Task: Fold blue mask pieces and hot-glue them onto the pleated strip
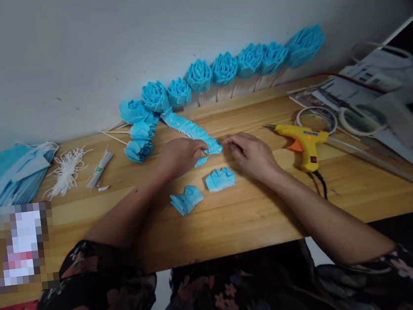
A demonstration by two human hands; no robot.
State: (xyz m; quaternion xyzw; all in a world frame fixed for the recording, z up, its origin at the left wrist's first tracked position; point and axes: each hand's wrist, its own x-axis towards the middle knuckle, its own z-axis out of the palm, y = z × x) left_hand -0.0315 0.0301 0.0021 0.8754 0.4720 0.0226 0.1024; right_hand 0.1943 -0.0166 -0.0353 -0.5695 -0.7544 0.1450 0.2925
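My left hand (183, 156) is closed, thumb and fingertips pinched at the near end of a row of overlapping folded blue pieces (188, 127). Just right of that end, my right hand (254, 155) has its fingers curled together; whatever lies between the fingertips, if anything, is too small to make out. A small blue flap (201, 162) shows under my left fingers. Closer to me, a folded blue piece (220, 179) and a second, looser folded piece (187, 200) lie on the wooden table (236, 221).
Several blue flowers (199, 75) on sticks line the wall. A yellow glue gun (303, 139), tape rolls (357, 120) and papers lie right. Blue face masks (14, 172), white cords (68, 170), a bundle of thin strips (100, 169) and a blurred-out object (25, 245) lie left.
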